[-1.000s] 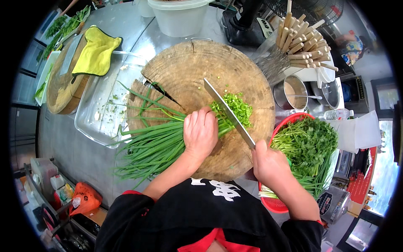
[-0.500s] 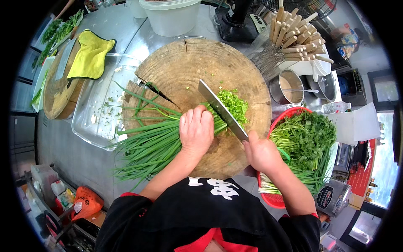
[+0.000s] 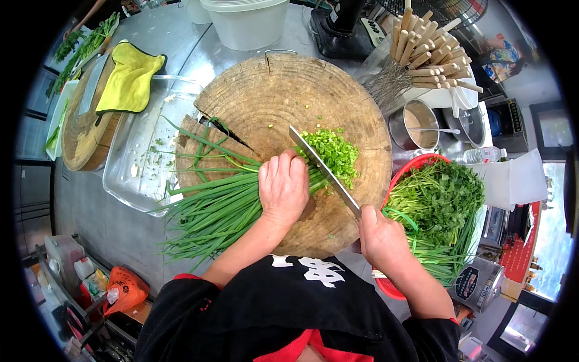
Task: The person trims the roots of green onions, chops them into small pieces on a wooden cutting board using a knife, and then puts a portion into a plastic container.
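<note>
A bunch of green onions (image 3: 220, 202) lies across a round wooden chopping block (image 3: 253, 84), its long green tops hanging past the left edge. My left hand (image 3: 283, 186) is closed over the cut end of the bunch and presses it to the wood. In my right hand (image 3: 381, 236) is the handle of a cleaver (image 3: 329, 175). Its blade stands on edge, slanting from upper left to lower right, just right of my left fingers. Beyond the blade sits a pile of chopped green onion (image 3: 335, 154), with a few loose bits scattered above it.
A red basket (image 3: 392, 289) of cilantro (image 3: 443, 196) and more green onions stands right of the block. To the left are a clear tray (image 3: 136, 175) and a smaller block with a yellow cloth (image 3: 129, 75). Wooden-handled wire strainers (image 3: 425, 54), a steel pot (image 3: 416, 123) and a white bucket (image 3: 247, 24) stand behind.
The cleaver and my right hand have shifted slightly right and down, away from the bunch. My left hand stays on the green onions, almost unmoved.
</note>
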Motion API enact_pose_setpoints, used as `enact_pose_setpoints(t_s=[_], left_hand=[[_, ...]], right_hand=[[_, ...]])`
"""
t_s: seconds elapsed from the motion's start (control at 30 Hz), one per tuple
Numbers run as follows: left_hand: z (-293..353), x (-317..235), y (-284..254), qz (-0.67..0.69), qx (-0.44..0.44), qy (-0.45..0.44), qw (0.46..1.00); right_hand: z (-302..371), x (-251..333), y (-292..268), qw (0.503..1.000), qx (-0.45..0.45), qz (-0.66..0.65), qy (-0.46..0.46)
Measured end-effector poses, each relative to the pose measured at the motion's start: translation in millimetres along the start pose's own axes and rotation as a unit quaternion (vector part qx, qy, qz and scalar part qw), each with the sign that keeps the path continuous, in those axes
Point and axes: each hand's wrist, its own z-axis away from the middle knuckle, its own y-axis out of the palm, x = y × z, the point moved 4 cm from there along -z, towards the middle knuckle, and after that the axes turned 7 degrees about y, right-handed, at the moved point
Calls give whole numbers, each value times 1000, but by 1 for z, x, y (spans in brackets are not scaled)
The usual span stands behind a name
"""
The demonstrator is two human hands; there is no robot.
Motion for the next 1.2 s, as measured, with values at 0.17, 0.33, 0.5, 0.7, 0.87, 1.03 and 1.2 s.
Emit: enact_pose_setpoints(t_s=[0.17,0.33,0.5,0.7,0.87,1.03,1.2], left_hand=[[3,1,3,26,8,-14,1000],[4,3,5,37,8,-19,999],[4,3,1,45,2,-21,999],[5,1,3,44,11,-13,999],[3,2,0,38,-3,-7,999],[0,2,1,37,1,-7,999],[2,2,1,22,-10,-12,1000]], right_hand=[[0,-1,1,999,33,-16,10],[-4,2,-10,999,-8,-42,31],[-13,8,0,999,-9,-43,-9],[-46,24,20,998,37,22,35],[-54,7,8,999,29,14,5],[-35,12,-8,999,-44,22,-24],[-5,11,-5,999,34,13,-7]])
